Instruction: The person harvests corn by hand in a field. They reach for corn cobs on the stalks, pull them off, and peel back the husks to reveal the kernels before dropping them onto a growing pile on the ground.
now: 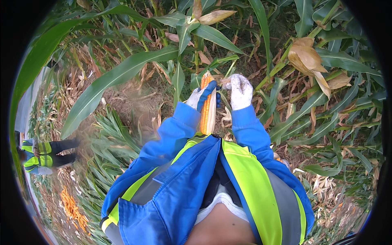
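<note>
An ear of corn (208, 107) with orange-yellow kernels stands out before my chest, its tip pointing away from me. My left hand (204, 95), in a white glove with a blue palm and fingers, is closed around its upper part. Pale husk (212, 118) still lies along the ear's right side. Just right of the tip is my right hand (240, 91) in a soiled white glove, its fingers curled at some thin, pale brown strands, perhaps silk or husk. Its fingertips are partly hidden. The two hands are apart.
Corn stalks and long green leaves (122, 72) surround the hands. Dry husked ears (306, 58) hang at the upper right. Cut green stalks (113, 144) lie at left, beyond them a pile of husked corn (73, 209). A person in a yellow-green vest (39, 156) stands far left.
</note>
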`<state>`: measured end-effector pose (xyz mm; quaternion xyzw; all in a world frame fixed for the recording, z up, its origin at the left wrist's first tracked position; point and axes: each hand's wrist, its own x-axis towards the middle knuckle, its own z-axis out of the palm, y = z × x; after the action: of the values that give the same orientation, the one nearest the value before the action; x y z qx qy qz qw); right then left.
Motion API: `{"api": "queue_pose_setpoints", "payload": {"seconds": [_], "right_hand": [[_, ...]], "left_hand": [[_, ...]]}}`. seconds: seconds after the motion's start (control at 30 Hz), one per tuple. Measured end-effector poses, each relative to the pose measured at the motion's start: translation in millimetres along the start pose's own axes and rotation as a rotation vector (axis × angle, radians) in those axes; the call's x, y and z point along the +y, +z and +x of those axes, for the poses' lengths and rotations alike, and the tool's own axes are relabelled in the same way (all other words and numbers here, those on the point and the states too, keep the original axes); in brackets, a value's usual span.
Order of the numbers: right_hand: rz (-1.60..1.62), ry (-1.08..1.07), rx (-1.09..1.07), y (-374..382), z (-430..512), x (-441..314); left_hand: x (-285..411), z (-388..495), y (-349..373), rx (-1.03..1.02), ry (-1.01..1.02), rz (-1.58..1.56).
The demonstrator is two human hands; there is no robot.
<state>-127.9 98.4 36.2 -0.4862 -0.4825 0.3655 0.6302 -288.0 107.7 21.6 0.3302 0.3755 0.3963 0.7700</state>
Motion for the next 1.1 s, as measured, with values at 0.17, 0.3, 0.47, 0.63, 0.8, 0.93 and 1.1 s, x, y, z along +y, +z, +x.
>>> {"api": "queue_pose_setpoints", "payload": {"seconds": [0.17, 0.3, 0.47, 0.63, 0.8, 0.93, 1.1], "right_hand": [[0.111, -0.022, 0.043, 5, 13, -5], [-0.448, 0.009, -0.102, 22, 8, -7], [-0.549, -0.309, -0.154, 12, 18, -9], [-0.691, -0.543, -0.148, 10, 16, -13], [0.183, -0.069, -0.010, 9, 7, 5], [0.202, -0.068, 0.026, 9, 14, 11], [-0.176, -0.033, -0.222, 17, 15, 10]], "left_hand": [[3, 4, -4, 0.018, -0.002, -0.037], [-5, 2, 8, -0.026, 0.195, 0.073], [6, -9, 12, -0.052, 0.074, 0.054], [-4, -5, 11, -0.054, 0.078, 0.032], [7, 3, 1, 0.081, 0.005, -0.060], [6, 5, -2, 0.059, 0.031, -0.119], [-1, -5, 9, -0.143, 0.208, 0.114]]}}
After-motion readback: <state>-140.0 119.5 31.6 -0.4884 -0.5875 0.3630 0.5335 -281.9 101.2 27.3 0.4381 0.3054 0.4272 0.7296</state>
